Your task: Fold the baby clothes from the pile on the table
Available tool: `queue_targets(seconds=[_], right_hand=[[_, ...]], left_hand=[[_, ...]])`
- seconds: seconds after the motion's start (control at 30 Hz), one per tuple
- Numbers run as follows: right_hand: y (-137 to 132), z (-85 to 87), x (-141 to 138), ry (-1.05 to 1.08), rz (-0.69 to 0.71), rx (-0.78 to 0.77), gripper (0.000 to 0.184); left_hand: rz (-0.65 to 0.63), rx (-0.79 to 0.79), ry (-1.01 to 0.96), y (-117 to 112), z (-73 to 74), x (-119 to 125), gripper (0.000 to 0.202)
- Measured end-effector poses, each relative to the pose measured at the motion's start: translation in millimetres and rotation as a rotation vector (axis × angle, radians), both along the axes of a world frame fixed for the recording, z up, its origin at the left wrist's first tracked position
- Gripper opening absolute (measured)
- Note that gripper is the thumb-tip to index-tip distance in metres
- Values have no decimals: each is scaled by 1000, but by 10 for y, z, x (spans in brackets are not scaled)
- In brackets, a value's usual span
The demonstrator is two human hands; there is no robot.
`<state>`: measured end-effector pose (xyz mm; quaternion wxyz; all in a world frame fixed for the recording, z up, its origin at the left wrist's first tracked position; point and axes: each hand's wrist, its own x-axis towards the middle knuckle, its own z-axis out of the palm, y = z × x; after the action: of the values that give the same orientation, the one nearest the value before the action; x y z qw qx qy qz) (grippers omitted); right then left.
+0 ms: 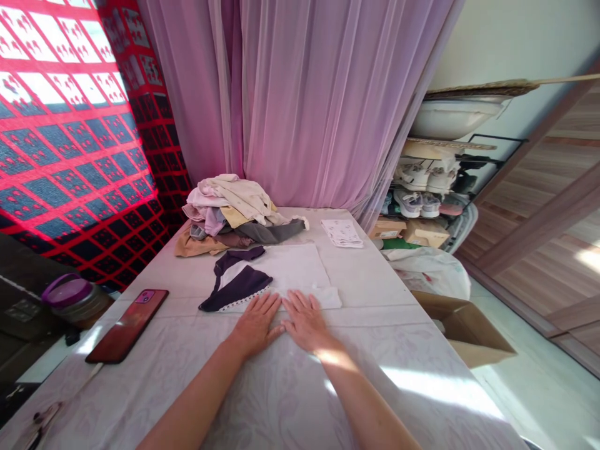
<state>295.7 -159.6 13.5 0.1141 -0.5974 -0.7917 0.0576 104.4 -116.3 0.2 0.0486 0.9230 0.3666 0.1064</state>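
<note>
White-and-navy flat cloth garment (297, 269): likely light, limp; pinch edges at 3 and 9 o'clock. Left hand (257, 325), right hand (305, 322) flat at its 6 o'clock, gripping nothing.

Left grip (255, 324) and right grip (305, 322) lie palm-down.

Garment, one: white cloth body (295, 269) with dark navy sections (241, 286), a dotted trim (244, 300) edging one. Lying flat, lightly creased, just on the near side of the clothes heap (234, 209). Navy sections angling in front of the heap; white body spreading rightward beyond it.
</note>
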Motion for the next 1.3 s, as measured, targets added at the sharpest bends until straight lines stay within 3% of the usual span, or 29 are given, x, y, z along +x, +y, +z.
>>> queue_targets(seconds=[0.17, 0.4, 0.6, 0.87, 0.97, 1.03, 1.2, 1.3], right_hand=[[-97, 4, 227, -35, 23, -88, 54], [-176, 2, 726, -100, -265, -143, 54], [-201, 11, 715, -114, -346, -160, 54], [-178, -35, 625, -72, -357, -16, 44], [-3, 124, 522, -4, -371, 39, 41], [186, 266, 363, 76, -298, 8, 39], [821, 504, -293, 212, -59, -100, 33], [1197, 516, -655, 179, -72, -168, 33]], left_hand=[[8, 32, 38, -17, -92, -87, 67], [56, 9, 59, -69, -12, -69, 65], [70, -9, 60, -74, 27, -98, 66], [162, 102, 46, -30, -42, -506, 68], [216, 148, 26, 3, -69, -688, 69], [256, 171, 7, 11, -96, -800, 69], [261, 189, -52, -13, -161, -922, 66], [268, 165, -66, -31, -151, -897, 65]])
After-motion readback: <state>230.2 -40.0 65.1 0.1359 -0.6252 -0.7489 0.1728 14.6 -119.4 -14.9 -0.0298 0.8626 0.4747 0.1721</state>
